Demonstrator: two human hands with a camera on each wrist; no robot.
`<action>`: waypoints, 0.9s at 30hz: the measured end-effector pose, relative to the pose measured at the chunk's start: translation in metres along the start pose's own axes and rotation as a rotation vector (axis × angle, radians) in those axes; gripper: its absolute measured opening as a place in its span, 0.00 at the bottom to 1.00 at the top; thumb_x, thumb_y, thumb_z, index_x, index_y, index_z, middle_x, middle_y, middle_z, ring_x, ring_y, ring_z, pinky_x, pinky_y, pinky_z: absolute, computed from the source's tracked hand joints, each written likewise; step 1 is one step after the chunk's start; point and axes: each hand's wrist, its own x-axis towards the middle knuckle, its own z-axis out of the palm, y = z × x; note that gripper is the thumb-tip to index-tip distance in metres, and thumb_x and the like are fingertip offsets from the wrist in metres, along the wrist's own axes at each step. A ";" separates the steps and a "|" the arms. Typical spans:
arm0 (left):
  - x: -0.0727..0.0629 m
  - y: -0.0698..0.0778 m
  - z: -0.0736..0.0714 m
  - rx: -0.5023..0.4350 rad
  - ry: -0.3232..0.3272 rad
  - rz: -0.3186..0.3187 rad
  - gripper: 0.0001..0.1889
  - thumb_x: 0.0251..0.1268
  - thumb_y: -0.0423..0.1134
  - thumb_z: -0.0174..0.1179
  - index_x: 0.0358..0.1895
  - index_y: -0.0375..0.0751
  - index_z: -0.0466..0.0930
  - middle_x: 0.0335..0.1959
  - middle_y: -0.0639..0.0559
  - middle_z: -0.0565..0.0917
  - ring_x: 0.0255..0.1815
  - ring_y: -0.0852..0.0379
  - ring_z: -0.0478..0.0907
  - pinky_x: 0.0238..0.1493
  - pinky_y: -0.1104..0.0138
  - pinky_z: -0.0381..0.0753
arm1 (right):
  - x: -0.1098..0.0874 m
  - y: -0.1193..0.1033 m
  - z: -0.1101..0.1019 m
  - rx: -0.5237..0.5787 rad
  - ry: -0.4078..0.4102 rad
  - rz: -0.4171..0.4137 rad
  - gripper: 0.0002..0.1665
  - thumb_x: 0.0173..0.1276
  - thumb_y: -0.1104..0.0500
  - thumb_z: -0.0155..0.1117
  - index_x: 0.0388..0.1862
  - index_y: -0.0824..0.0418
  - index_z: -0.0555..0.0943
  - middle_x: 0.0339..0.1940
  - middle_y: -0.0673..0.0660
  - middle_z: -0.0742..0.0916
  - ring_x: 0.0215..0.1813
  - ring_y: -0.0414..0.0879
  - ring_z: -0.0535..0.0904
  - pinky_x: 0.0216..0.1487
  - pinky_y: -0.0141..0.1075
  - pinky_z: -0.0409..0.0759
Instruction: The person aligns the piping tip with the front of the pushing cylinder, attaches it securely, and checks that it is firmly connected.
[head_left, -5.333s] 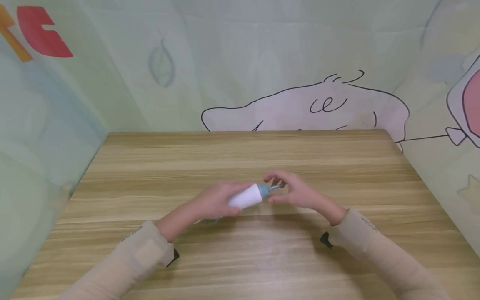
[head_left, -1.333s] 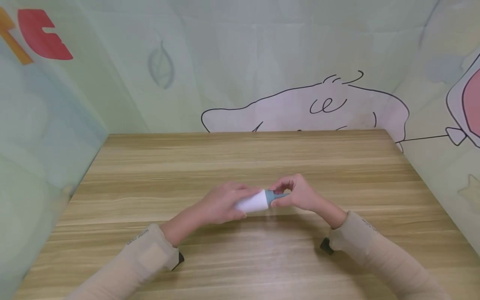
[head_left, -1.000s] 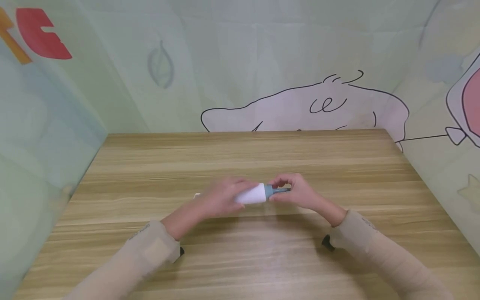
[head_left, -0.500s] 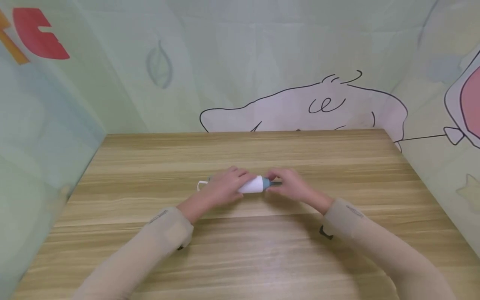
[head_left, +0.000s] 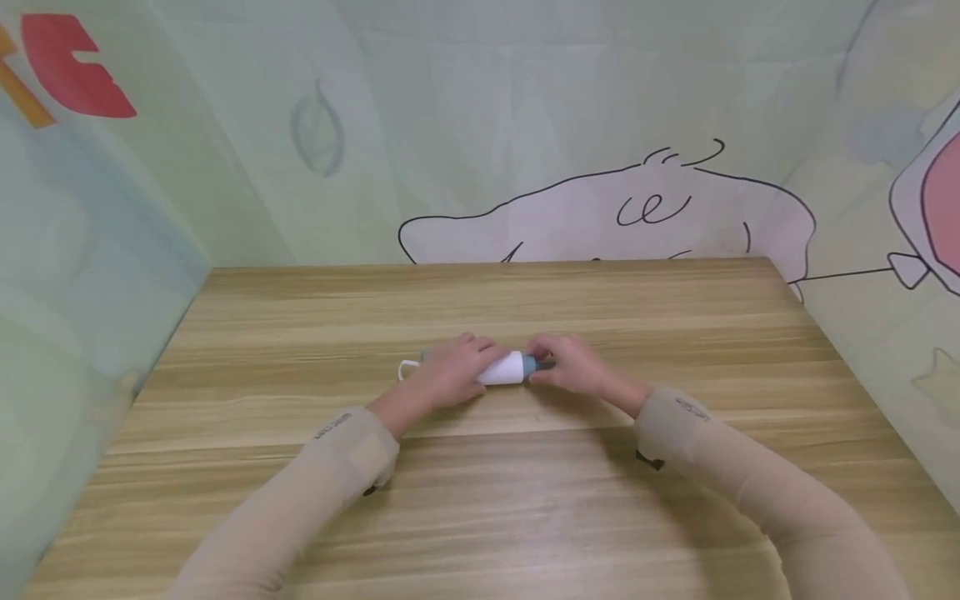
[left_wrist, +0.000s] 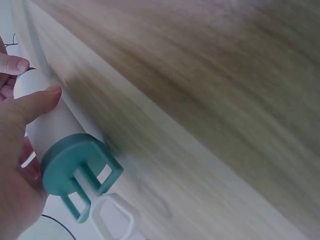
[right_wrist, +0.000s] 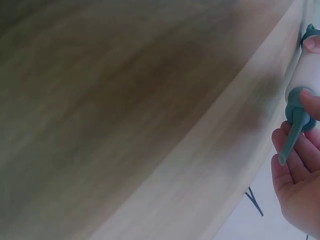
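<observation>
A white plastic syringe (head_left: 504,369) lies level between my hands, its nozzle end to the right. My left hand (head_left: 453,372) grips the barrel from above, thumb along the near side. In the left wrist view the teal end cap (left_wrist: 70,160) shows two finger loops, with the white plunger's ring handle (left_wrist: 114,216) sticking out behind. My right hand (head_left: 572,365) pinches the base of the teal nozzle end. The right wrist view shows the tapered nozzle (right_wrist: 294,135) lying over the fingers, the thumb pressing its collar. The left hand covers part of the barrel.
The wood-grain table (head_left: 480,517) spreads around and below both hands. A printed fabric backdrop (head_left: 487,125) stands behind its far edge and along both sides. Beige sleeves (head_left: 300,508) cover the forearms, with dark wrist pieces beneath the cuffs.
Earlier the right fingers stood loosely around the nozzle; now they pinch its base. Both hands have carried the syringe farther from me and levelled it; the ring handle shows at the left.
</observation>
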 end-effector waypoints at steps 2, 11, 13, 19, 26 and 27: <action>0.001 -0.002 0.001 -0.012 0.001 -0.005 0.32 0.47 0.41 0.65 0.60 0.47 0.66 0.55 0.47 0.73 0.53 0.49 0.71 0.50 0.58 0.73 | 0.001 0.001 0.000 0.003 -0.004 0.007 0.17 0.50 0.60 0.68 0.41 0.59 0.77 0.40 0.54 0.84 0.44 0.46 0.79 0.49 0.41 0.76; -0.001 -0.012 0.005 -0.023 0.027 -0.039 0.32 0.45 0.45 0.66 0.58 0.47 0.68 0.54 0.48 0.75 0.52 0.49 0.73 0.54 0.57 0.70 | 0.003 0.000 0.000 0.008 -0.049 0.024 0.22 0.50 0.60 0.68 0.46 0.61 0.75 0.45 0.56 0.83 0.48 0.48 0.78 0.51 0.41 0.75; -0.003 -0.014 0.005 -0.027 0.021 -0.052 0.32 0.46 0.45 0.66 0.59 0.47 0.67 0.54 0.48 0.75 0.52 0.49 0.72 0.54 0.56 0.69 | 0.003 0.000 -0.001 0.005 -0.059 0.022 0.24 0.51 0.59 0.68 0.48 0.62 0.75 0.46 0.57 0.82 0.49 0.48 0.78 0.52 0.41 0.74; -0.007 -0.016 0.003 -0.042 0.005 -0.077 0.32 0.47 0.45 0.64 0.59 0.47 0.66 0.55 0.47 0.74 0.54 0.47 0.71 0.55 0.55 0.67 | 0.003 0.000 -0.001 -0.001 -0.069 0.008 0.26 0.51 0.58 0.68 0.49 0.63 0.74 0.48 0.58 0.82 0.50 0.49 0.77 0.53 0.41 0.73; -0.008 -0.017 0.001 -0.037 -0.006 -0.100 0.33 0.48 0.47 0.64 0.60 0.47 0.65 0.56 0.46 0.73 0.56 0.47 0.69 0.58 0.54 0.64 | 0.003 0.002 -0.001 0.012 -0.067 -0.008 0.27 0.52 0.58 0.67 0.51 0.64 0.73 0.49 0.59 0.81 0.51 0.50 0.77 0.54 0.42 0.73; -0.009 -0.018 0.002 -0.033 -0.005 -0.102 0.33 0.48 0.47 0.64 0.60 0.47 0.65 0.56 0.46 0.73 0.56 0.47 0.69 0.58 0.54 0.64 | 0.003 0.002 -0.001 0.019 -0.066 -0.010 0.27 0.52 0.58 0.67 0.51 0.64 0.73 0.49 0.59 0.81 0.51 0.50 0.77 0.54 0.42 0.73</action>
